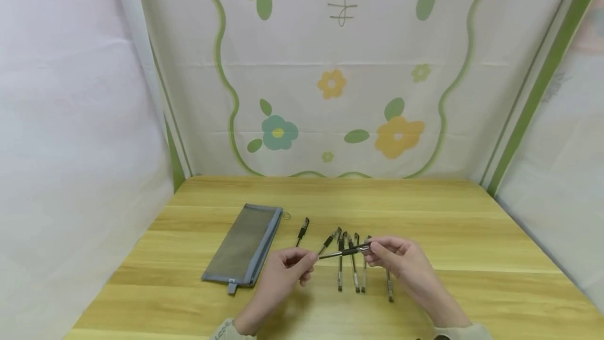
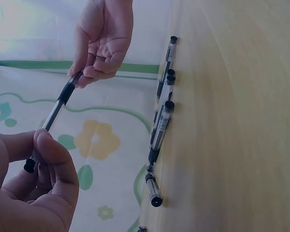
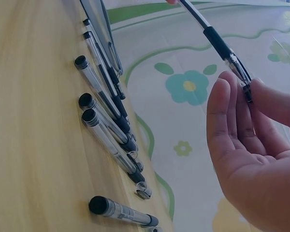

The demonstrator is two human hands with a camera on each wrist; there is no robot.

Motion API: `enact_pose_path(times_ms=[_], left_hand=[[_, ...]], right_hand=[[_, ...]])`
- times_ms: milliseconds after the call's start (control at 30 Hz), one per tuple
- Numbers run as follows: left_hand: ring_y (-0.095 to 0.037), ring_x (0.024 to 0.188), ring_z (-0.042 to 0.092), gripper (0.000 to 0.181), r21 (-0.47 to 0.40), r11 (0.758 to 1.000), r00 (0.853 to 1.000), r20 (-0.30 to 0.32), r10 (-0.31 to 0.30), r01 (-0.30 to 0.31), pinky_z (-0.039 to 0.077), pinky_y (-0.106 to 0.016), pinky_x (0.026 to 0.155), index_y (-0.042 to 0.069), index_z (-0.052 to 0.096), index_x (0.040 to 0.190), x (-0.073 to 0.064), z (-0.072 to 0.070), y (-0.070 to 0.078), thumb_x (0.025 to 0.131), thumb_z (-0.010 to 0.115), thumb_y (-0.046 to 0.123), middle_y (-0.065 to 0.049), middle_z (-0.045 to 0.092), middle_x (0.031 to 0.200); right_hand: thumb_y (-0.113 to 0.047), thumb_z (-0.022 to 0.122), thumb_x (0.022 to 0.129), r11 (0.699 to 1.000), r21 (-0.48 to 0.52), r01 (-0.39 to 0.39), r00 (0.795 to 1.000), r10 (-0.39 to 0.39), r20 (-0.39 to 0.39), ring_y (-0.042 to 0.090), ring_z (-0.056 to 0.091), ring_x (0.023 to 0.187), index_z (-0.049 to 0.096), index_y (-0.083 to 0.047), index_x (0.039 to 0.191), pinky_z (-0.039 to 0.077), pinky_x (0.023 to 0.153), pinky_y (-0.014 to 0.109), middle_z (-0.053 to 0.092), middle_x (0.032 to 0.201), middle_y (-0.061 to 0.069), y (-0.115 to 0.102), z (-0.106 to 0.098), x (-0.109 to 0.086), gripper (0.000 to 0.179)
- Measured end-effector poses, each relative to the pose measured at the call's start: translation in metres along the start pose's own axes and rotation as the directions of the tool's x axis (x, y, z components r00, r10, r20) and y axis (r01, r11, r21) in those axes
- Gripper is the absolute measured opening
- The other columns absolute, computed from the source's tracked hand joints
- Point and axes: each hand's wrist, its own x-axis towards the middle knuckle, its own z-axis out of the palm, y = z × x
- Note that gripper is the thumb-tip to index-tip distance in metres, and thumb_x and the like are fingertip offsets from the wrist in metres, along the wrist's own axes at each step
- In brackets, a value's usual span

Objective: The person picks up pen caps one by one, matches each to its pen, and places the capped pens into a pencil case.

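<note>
Between my two hands a black gel pen [image 1: 349, 251] is held up above the table, nearly level in the head view. My left hand [image 1: 289, 272] pinches its black-plugged back end between thumb and fingers. At the other end, my right hand [image 1: 403, 261] pinches the clear cap over the point, as the right wrist view shows with the cap [image 3: 242, 77] by the thumb. The pen's dark rubber grip [image 2: 66, 93] shows between the hands. Below and behind them, several similar pens [image 1: 354, 269] lie on the table, partly covered by the held pen and the hands.
To the left lies a grey mesh zip pouch [image 1: 243, 243], flat, with a fabric tab at its near end. One pen [image 1: 303, 230] lies apart, beside the pouch. The wooden table [image 1: 495, 256] meets a flower-printed cloth [image 1: 340, 98] at the back, with pale cloth at both sides.
</note>
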Motion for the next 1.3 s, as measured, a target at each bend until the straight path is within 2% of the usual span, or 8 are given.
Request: enact_pose_path(times_ms=[200, 433, 500, 667, 767, 900, 1133, 1300], left_hand=[[-0.018, 0.056, 0.056, 0.019, -0.012, 0.998, 0.997, 0.038, 0.065, -0.065, 0.050, -0.028, 0.050, -0.001, 0.067, 0.090, -0.003, 0.001, 0.010, 0.085, 0.062, 0.017, -0.028, 0.059, 0.074], [-0.014, 0.054, 0.055, 0.018, -0.004, 0.998, 0.997, 0.036, 0.066, -0.066, 0.048, -0.023, 0.049, 0.002, 0.068, 0.089, -0.006, 0.002, 0.017, 0.085, 0.062, 0.018, -0.028, 0.058, 0.072], [-0.014, 0.053, 0.053, 0.016, 0.020, 0.997, 0.996, 0.042, 0.075, -0.076, 0.046, -0.021, 0.047, 0.002, 0.069, 0.089, -0.009, 0.002, 0.023, 0.086, 0.061, 0.017, -0.026, 0.057, 0.068], [-0.010, 0.048, 0.044, 0.015, 0.058, 0.984, 0.984, 0.068, 0.165, -0.169, 0.036, -0.017, 0.041, 0.005, 0.070, 0.084, -0.011, 0.002, 0.024, 0.087, 0.059, 0.013, -0.019, 0.052, 0.056], [-0.008, 0.047, 0.042, 0.015, 0.071, 0.977, 0.978, 0.070, 0.197, -0.202, 0.033, -0.017, 0.041, 0.005, 0.071, 0.082, -0.011, 0.002, 0.025, 0.087, 0.059, 0.011, -0.018, 0.051, 0.054], [-0.007, 0.047, 0.041, 0.015, 0.089, 0.977, 0.980, 0.060, 0.190, -0.195, 0.033, -0.017, 0.041, 0.005, 0.071, 0.081, -0.012, 0.003, 0.026, 0.087, 0.059, 0.012, -0.019, 0.051, 0.054], [-0.008, 0.047, 0.041, 0.015, 0.104, 0.980, 0.985, 0.047, 0.167, -0.171, 0.033, -0.017, 0.042, 0.005, 0.071, 0.080, -0.012, 0.004, 0.027, 0.086, 0.059, 0.011, -0.011, 0.051, 0.053], [-0.008, 0.046, 0.037, 0.016, 0.092, 0.980, 0.984, 0.053, 0.170, -0.175, 0.030, -0.018, 0.041, 0.005, 0.070, 0.077, -0.010, 0.004, 0.021, 0.087, 0.059, 0.011, -0.019, 0.049, 0.053]], right_hand=[[-0.010, 0.064, 0.082, 0.999, -0.032, -0.004, 1.000, 0.003, -0.024, 0.030, 0.061, 0.083, 0.056, 0.011, 0.104, 0.045, 0.082, 0.042, 0.058, 0.099, 0.027, -0.001, -0.003, 0.000, 0.031], [-0.009, 0.064, 0.082, 0.999, -0.033, -0.012, 1.000, 0.012, -0.007, 0.027, 0.061, 0.081, 0.057, 0.011, 0.104, 0.046, 0.081, 0.042, 0.058, 0.099, 0.028, -0.003, -0.003, -0.001, 0.030], [-0.009, 0.064, 0.082, 0.999, -0.029, -0.013, 1.000, 0.013, -0.005, 0.026, 0.061, 0.081, 0.057, 0.011, 0.104, 0.046, 0.081, 0.043, 0.058, 0.100, 0.028, -0.003, -0.003, -0.001, 0.030], [-0.008, 0.063, 0.082, 1.000, -0.021, -0.012, 1.000, 0.012, 0.002, 0.024, 0.061, 0.079, 0.056, 0.012, 0.104, 0.046, 0.080, 0.043, 0.058, 0.099, 0.027, -0.004, -0.003, -0.002, 0.030], [-0.007, 0.063, 0.083, 1.000, -0.010, -0.009, 1.000, 0.009, 0.017, 0.023, 0.061, 0.078, 0.056, 0.012, 0.103, 0.047, 0.080, 0.041, 0.059, 0.098, 0.025, -0.004, -0.003, -0.002, 0.029], [-0.005, 0.061, 0.084, 1.000, 0.007, -0.004, 0.999, 0.003, 0.047, 0.022, 0.061, 0.078, 0.056, 0.013, 0.103, 0.047, 0.079, 0.040, 0.059, 0.098, 0.024, -0.004, -0.003, -0.002, 0.027], [-0.004, 0.060, 0.084, 1.000, 0.004, -0.001, 0.998, 0.001, 0.063, 0.022, 0.060, 0.077, 0.056, 0.012, 0.103, 0.048, 0.078, 0.039, 0.060, 0.096, 0.022, -0.007, -0.002, -0.002, 0.025], [-0.005, 0.061, 0.083, 1.000, -0.021, -0.005, 0.999, 0.006, 0.047, 0.021, 0.060, 0.075, 0.057, 0.013, 0.102, 0.049, 0.077, 0.037, 0.060, 0.094, 0.022, -0.007, -0.001, -0.003, 0.026]])
